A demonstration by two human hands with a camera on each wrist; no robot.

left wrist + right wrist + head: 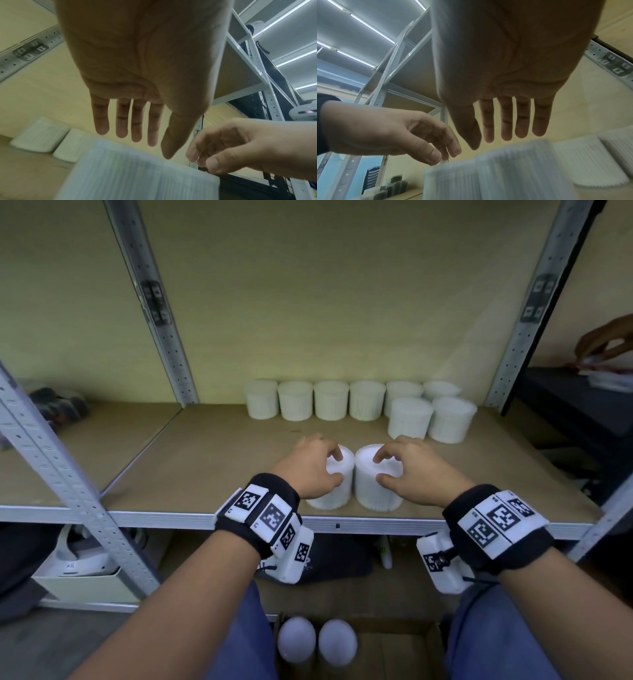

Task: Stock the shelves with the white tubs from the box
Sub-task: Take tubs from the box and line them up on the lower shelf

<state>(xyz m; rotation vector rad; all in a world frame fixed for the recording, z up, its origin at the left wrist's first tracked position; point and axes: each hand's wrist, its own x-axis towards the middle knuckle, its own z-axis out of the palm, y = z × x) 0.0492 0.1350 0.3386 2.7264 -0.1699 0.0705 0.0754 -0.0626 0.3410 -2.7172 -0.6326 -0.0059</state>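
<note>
A person's left hand (310, 465) and right hand (416, 467) hover over two white tubs (376, 479) standing side by side, touching, near the front edge of a wooden shelf (212, 453). In the head view the fingers look loosely curled above the tub tops; the wrist views show both palms with fingers hanging straight and relaxed, clear of the ribbed tub sides, so neither hand grips anything. The left tub (334, 484) sits under the left hand, its neighbour under the right. Beyond the hands, at the back of the shelf, more white tubs stand in a row (330, 400), with two further tubs (430, 419) set in front of the row beyond the right hand. Below the wrists, between the person's knees, an open cardboard box (394, 645) holds two more tubs (317, 642). Far beyond the right hand, another person's hand (606, 340) reaches over a dark surface.
</note>
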